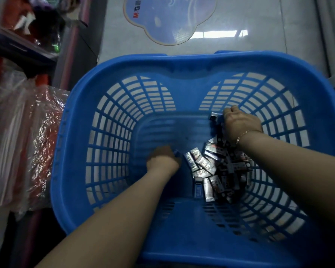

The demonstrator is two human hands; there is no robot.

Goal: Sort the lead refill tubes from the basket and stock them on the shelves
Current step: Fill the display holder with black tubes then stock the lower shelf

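A big blue slotted plastic basket (112,78) fills the view. On its floor, toward the right, lies a heap of several small silver and dark lead refill tubes (217,171). My left hand (162,157) reaches down to the basket floor just left of the heap, its fingers curled round a small blue tube. Further back and to the right, my right hand (240,122) reaches into the basket; it wears a thin bracelet, and its fingers are curled round a few tubes, one silver end sticking out at its left.
The basket stands on a shiny pale floor bearing a round blue sticker (168,18). To the left are shelf edges (21,45) and hanging red goods in clear plastic bags (37,144).
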